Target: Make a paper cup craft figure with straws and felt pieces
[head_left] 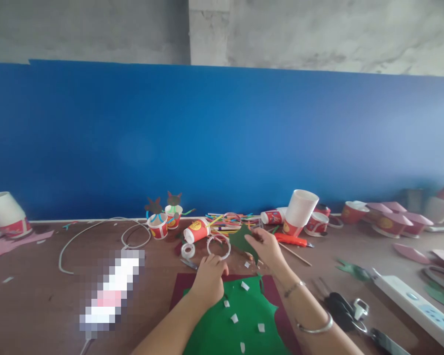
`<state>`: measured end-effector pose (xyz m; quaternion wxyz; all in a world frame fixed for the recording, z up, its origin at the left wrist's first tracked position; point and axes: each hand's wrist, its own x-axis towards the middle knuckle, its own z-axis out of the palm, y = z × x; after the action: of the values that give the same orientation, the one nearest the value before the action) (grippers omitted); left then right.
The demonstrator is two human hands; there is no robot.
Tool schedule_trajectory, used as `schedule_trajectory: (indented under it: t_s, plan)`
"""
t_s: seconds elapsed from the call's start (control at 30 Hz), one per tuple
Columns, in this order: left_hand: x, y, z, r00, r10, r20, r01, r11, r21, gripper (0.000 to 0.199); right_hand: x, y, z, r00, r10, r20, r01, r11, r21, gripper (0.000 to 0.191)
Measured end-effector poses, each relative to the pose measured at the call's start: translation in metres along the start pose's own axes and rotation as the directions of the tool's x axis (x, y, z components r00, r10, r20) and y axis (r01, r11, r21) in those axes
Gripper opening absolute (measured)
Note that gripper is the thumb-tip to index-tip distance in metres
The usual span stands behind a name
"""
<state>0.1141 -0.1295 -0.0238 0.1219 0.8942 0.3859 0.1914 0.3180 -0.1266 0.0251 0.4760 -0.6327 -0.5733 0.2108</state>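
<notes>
My right hand (264, 245) pinches a small dark green paper piece (240, 240) with a cut edge, raised above the table. My left hand (209, 278) is at the top left edge of a larger green paper sheet (251, 315); its fingers are curled, and whatever they hold is hidden. Several small white squares (234, 318) are scattered over the green sheet. Beneath it lies a dark red sheet (180, 286). A wide tape ring (228, 250) stands just behind my left fingertips, with a small white tape roll (188, 251) to its left.
Paper cups (197, 230) and coloured sticks (231, 222) line the blue partition (222, 138). An orange utility knife (291, 240) lies behind my right hand. To the right are black-handled scissors (338, 306) and a white power strip (414, 301). A blurred-out white object (113, 291) lies left.
</notes>
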Motion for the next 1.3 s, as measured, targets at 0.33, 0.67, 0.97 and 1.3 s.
schedule_trajectory:
  t_s: [0.33, 0.67, 0.97, 1.3]
  plan:
    - [0.003, -0.011, -0.004, 0.899, -0.103, -0.425, 0.005, 0.975, -0.224, 0.036, -0.019, -0.009, -0.009, 0.443, 0.191, 0.876, -0.038, 0.980, -0.194, 0.015]
    - [-0.006, 0.011, -0.003, 0.872, 0.390, -0.295, -0.415, 0.909, -0.027, 0.021, -0.027, -0.024, 0.000, 0.820, 0.262, 0.508, 0.178, 0.729, -0.661, 0.012]
    - [-0.021, 0.060, -0.002, 0.914, 0.372, 0.164, -0.384, 0.922, 0.043, 0.024, 0.000, -0.005, -0.032, 0.948, 0.296, 0.118, -0.075, 0.567, -0.820, 0.027]
    - [-0.029, 0.044, 0.003, 0.857, 0.464, 0.225, -0.434, 0.885, -0.170, 0.064, 0.002, 0.001, -0.042, 0.960, 0.259, 0.105, -0.079, 0.612, -0.787, 0.024]
